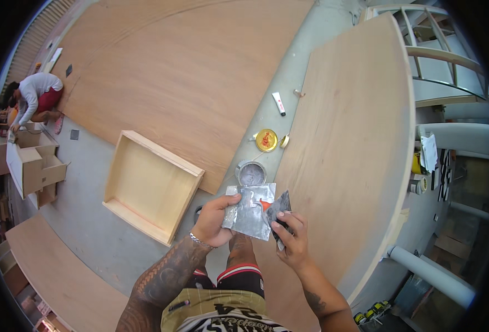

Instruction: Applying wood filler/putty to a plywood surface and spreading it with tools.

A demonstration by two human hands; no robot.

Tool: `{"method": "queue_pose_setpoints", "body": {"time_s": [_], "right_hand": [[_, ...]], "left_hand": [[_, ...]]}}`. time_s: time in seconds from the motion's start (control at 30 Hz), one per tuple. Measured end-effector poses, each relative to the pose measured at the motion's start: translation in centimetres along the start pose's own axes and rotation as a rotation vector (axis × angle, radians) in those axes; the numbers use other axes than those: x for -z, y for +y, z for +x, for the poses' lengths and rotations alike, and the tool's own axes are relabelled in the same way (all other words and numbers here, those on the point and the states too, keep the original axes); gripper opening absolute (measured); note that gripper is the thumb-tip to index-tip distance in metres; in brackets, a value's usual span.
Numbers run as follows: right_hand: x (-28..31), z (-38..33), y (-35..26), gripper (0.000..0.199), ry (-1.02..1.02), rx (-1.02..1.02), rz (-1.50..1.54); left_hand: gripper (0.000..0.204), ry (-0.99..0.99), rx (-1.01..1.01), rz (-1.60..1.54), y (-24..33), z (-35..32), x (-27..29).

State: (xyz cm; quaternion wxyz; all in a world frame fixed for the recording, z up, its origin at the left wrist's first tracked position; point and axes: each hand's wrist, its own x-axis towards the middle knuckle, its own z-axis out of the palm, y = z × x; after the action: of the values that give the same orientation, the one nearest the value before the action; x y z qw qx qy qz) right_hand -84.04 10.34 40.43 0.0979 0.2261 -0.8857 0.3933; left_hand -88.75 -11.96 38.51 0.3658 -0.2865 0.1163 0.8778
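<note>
Both hands closed: left hand [216, 220] on grey putty board [251, 211], right hand [290, 239] on scraper [276, 209]

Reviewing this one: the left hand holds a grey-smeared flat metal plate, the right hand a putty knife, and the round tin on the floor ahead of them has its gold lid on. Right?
Not quite. In the head view the round tin stands open, grey filler showing; its gold lid lies apart, farther off on the floor. The left hand does hold the grey-smeared flat metal plate, and the right hand the putty knife.
</note>
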Motion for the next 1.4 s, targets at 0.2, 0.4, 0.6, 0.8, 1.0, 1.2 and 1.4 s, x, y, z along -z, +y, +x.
{"method": "queue_pose_setpoints", "body": {"time_s": [0.2,0.4,0.6,0.8,1.0,1.2,1.4], "right_hand": [[5.0,-4.2,-8.6,0.049,-0.138,-0.343,0.065],[4.9,-4.7,-22.8,0.043,0.607,-0.827,1.323],[2.8,-9.4,-27.0,0.042,0.903,-0.836,1.513],[3.8,-15.6,-31.0,0.044,0.992,-0.740,1.361],[7.6,-22.1,-38.9,0.043,1.275,-0.464,0.801],[8.6,-32.6,-45.3,0.044,0.764,-0.003,-0.403],[5.1,-40.4,-45.8,0.050,0.828,-0.110,-0.438]], "left_hand": [[0.038,-0.113,-0.170,0.066,-0.6,-9.5,-1.9],[0.036,-0.223,-0.581,0.340,-3.6,-14.1,-4.3],[0.039,-0.352,-0.559,0.634,-7.6,-18.2,-5.6],[0.043,-0.574,-0.614,1.411,-11.7,-23.5,-6.9],[0.053,-0.593,-0.703,1.770,-18.7,-29.0,-4.0],[0.032,-0.325,0.153,0.666,-26.9,-31.7,-1.1],[0.034,-0.369,0.572,0.655,-33.4,-37.0,-0.6]]}}
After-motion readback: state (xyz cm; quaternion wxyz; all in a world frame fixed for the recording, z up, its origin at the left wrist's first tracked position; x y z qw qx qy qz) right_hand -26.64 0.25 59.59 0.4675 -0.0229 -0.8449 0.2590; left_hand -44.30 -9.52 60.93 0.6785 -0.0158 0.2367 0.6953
